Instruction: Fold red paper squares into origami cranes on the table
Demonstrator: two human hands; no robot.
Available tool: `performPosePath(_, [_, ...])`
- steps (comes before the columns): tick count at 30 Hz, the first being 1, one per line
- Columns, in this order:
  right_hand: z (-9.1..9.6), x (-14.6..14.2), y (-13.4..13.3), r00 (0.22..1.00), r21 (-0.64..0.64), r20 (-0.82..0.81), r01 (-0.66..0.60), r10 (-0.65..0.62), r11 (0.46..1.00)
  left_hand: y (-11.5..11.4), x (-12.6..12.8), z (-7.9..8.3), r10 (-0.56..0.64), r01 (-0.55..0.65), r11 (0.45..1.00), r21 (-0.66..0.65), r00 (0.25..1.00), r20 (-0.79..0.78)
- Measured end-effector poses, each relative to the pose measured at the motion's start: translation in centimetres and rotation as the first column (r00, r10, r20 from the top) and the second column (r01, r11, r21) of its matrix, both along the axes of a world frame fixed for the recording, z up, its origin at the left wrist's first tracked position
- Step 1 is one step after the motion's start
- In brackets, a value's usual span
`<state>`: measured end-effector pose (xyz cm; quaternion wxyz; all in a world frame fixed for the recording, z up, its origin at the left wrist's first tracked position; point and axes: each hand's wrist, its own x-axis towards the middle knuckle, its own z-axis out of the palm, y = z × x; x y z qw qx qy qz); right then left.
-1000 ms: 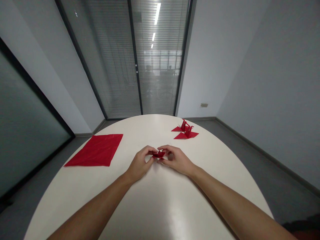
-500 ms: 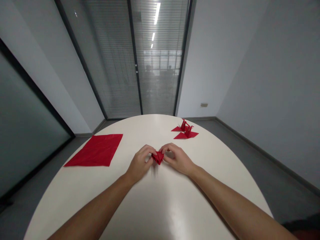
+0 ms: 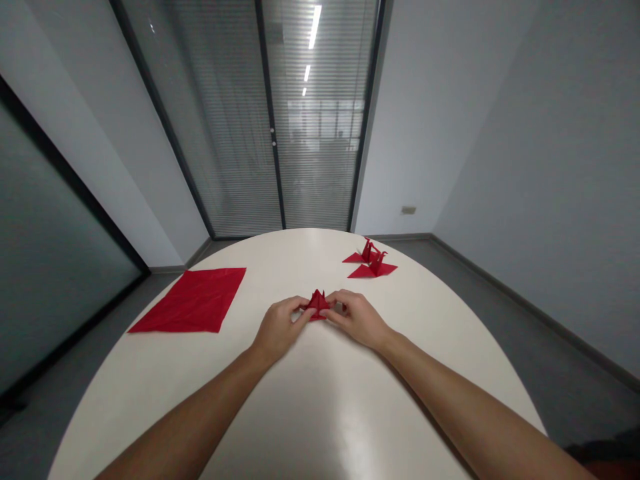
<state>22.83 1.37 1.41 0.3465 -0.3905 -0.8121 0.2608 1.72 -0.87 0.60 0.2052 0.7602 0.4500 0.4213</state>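
Between my two hands is a small folded red paper piece (image 3: 319,303), with pointed tips standing up at its top. My left hand (image 3: 283,327) pinches its left side, thumb at the front and fingers behind. On the opposite side my right hand (image 3: 357,319) grips it the same way, thumb pressed near the lower front edge. Parts of the paper are hidden behind the fingertips. Beyond my right hand stand two red paper cranes (image 3: 375,267) with spread wings, one close behind the other.
A flat red paper sheet (image 3: 193,303) lies on the left of the round white table (image 3: 300,413), reaching its left edge. Past the far edge are glass panels with blinds (image 3: 315,180). Plain walls (image 3: 525,133) rise on the right.
The folded paper pointed downward before; now its points face up and a wider base shows below. Both thumbs have moved inward onto its front. The cranes and sheet have stayed put.
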Motion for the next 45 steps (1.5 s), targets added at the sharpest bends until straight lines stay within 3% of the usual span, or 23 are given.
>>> performPosePath(5, [-0.3, -0.3, 0.0, 0.987, -0.179, -0.153, -0.072, 0.044, 0.981, 0.0, 0.2, 0.0, -0.032, 0.037, 0.996, -0.080, 0.997, 0.074])
performPosePath(9, [-0.6, -0.4, 0.1, 0.963, -0.242, -0.262, -0.126, 0.061, 0.962, 0.1, 0.2, 0.0, -0.080, 0.093, 0.987, -0.129, 0.992, 0.100])
performPosePath(17, [-0.4, 0.1, 0.3, 0.998, -0.033, -0.051, -0.033, 0.031, 0.999, 0.5, 0.0, -0.6, -0.005, 0.005, 1.000, 0.008, 1.000, 0.003])
performPosePath(24, [-0.6, 0.6, 0.5, 0.986, 0.166, 0.147, -0.102, 0.077, 0.981, 0.5, -0.3, -1.1, -0.055, 0.070, 0.994, 0.088, 0.985, -0.166])
performPosePath(30, [-0.1, 0.9, 0.4, 0.962, 0.160, 0.231, -0.186, 0.147, 0.969, 0.4, -1.0, -1.4, -0.079, 0.100, 0.993, 0.058, 0.954, -0.288])
performPosePath(37, [-0.1, 0.9, 0.4, 0.972, 0.119, 0.201, -0.145, 0.119, 0.982, 0.2, -1.1, -1.2, -0.129, 0.144, 0.989, 0.043, 0.961, -0.243])
performPosePath(45, [-0.2, 0.9, 0.4, 0.977, 0.050, 0.184, -0.117, 0.106, 0.992, 0.2, -0.7, -0.9, -0.121, 0.110, 0.992, -0.062, 0.972, -0.203])
